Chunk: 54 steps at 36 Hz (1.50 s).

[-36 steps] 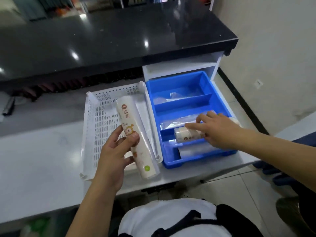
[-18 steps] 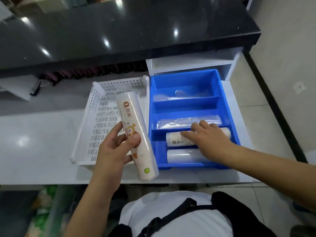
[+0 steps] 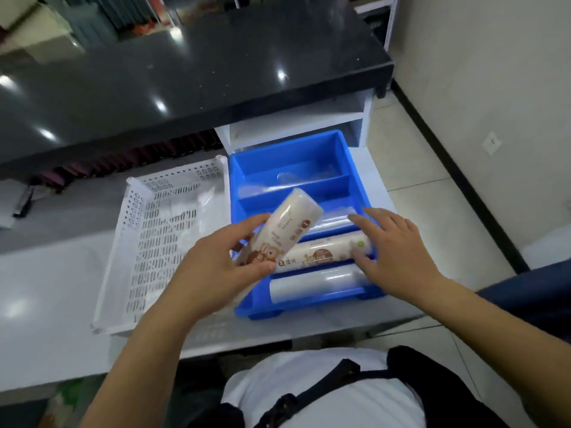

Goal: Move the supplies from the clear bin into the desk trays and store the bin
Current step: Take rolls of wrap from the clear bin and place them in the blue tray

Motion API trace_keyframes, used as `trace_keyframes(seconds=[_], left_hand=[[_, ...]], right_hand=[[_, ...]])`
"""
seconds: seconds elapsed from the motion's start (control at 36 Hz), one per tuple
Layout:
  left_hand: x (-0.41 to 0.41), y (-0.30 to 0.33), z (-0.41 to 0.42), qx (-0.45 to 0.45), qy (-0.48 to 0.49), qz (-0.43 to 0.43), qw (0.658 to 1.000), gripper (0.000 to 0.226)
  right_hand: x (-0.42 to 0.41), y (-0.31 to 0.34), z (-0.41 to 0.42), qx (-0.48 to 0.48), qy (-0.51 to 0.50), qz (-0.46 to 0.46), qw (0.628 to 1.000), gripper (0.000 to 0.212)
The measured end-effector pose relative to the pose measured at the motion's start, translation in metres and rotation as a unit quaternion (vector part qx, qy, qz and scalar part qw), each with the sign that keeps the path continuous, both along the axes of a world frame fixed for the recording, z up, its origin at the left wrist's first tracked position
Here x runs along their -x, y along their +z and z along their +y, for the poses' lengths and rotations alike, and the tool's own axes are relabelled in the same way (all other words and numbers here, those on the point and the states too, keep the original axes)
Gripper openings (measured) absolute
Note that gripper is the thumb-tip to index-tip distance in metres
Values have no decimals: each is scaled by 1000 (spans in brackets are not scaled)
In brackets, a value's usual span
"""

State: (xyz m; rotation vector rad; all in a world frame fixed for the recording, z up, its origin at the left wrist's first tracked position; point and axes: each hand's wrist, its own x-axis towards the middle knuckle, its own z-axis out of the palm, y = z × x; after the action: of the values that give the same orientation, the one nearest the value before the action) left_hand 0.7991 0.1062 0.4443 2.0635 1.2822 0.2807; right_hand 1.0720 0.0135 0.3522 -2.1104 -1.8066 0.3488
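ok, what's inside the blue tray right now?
The blue tray holds a printed roll, a clear roll in front and clear film further back. Left hand holds another roll above it, hiding part of the middle.

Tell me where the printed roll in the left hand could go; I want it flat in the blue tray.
Crowded: blue tray's near compartments hold a printed roll and clear rolls. Freest: the far compartment, only thin clear film there. The white basket floor is mostly bare.

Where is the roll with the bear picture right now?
The printed roll is in the left hand, held tilted over the blue tray's left edge, just beside the white basket.
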Motion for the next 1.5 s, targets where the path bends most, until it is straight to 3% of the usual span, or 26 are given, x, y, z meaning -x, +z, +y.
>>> trace_keyframes(seconds=[0.08,0.19,0.31,0.56,0.78,0.94,1.06,1.14,1.25,1.31,1.42,1.5], left_hand=[[-34,-14,2,-92,-96,119,984,75],[-69,-47,1,-157,-181,182,954,67],[-86,-70,0,-173,-222,217,935,60],[-95,-83,-2,-165,-229,214,935,64],[-92,-82,-2,-129,-220,198,946,70],[-76,-75,-14,-108,-135,92,981,78],[-58,-75,-32,-19,30,-40,999,73],[-48,-80,-41,63,187,-174,965,58],[-40,-86,-50,116,277,-252,920,59],[-40,-85,-49,187,317,-257,894,57],[-43,-76,-28,331,352,-276,831,29],[-43,-66,-15,367,346,-254,825,46]], right_hand=[[-2,1,-25,-16,-80,135,987,63],[3,-4,-62,7,-161,314,936,70],[10,0,-88,6,-157,356,921,70],[25,-2,-99,68,-83,288,952,83],[26,3,-92,47,-78,256,962,79],[17,8,-67,25,-51,193,980,78],[14,8,-48,29,-15,116,993,80],[21,0,-40,40,25,11,999,80],[40,-14,-36,26,62,-55,996,82],[47,-23,-36,22,80,-72,994,81],[52,-35,-36,5,98,-112,989,80],[54,-39,-36,-4,90,-117,989,81]])
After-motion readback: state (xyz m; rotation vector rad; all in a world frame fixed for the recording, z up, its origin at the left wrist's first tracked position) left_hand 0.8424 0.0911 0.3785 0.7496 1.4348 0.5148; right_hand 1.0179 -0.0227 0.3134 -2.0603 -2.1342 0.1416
